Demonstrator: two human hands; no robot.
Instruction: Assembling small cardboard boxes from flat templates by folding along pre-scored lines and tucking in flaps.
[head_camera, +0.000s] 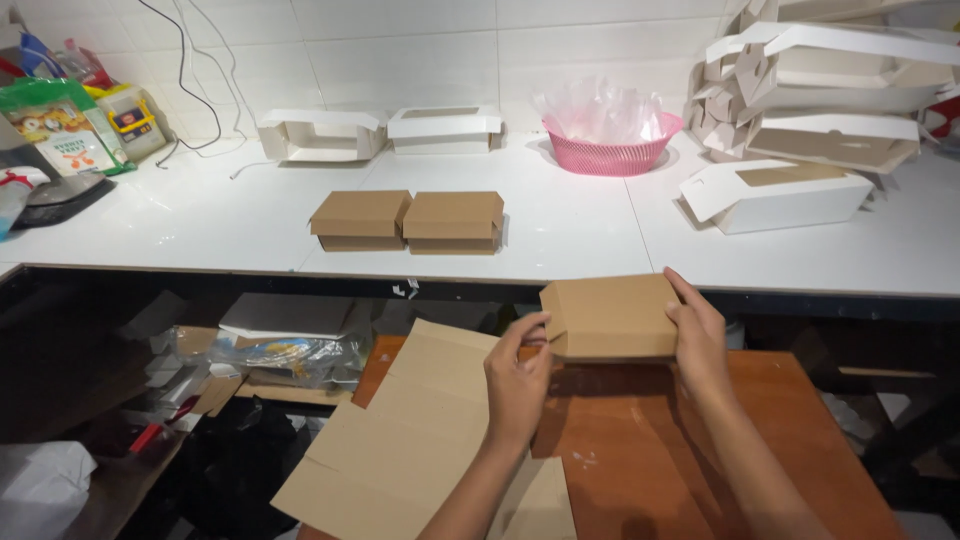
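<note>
On the white tiled counter (560, 235), towards the left of centre, two small closed brown cardboard boxes (408, 221) sit side by side, touching; by the look of them they are finished. Behind them, near the wall, stand two white cardboard boxes with window cut-outs (385, 133).

Lower down, on the reddish-brown wooden table (690, 450), flat unfolded brown cardboard blanks (410, 440) lie partly over the table's left edge, so more folding appears to be left.

The left hand (518, 385) reaches up to the left end of a half-folded brown cardboard box (612, 316), its fingertips pinching or pressing the end flap there; how firmly it grips cannot be told. This box is held in the air just above the wooden table, in front of the counter's dark edge, with its left end not yet shut. It looks like the third brown box, well on its way but not closed.

The right hand (697, 335) clasps the box's right end, fingers laid flat along its side and thumb below.

Further right, on the counter, stand a pink plastic basket of clear bags (610, 150) and a stack of open white cartons (810, 95).
</note>
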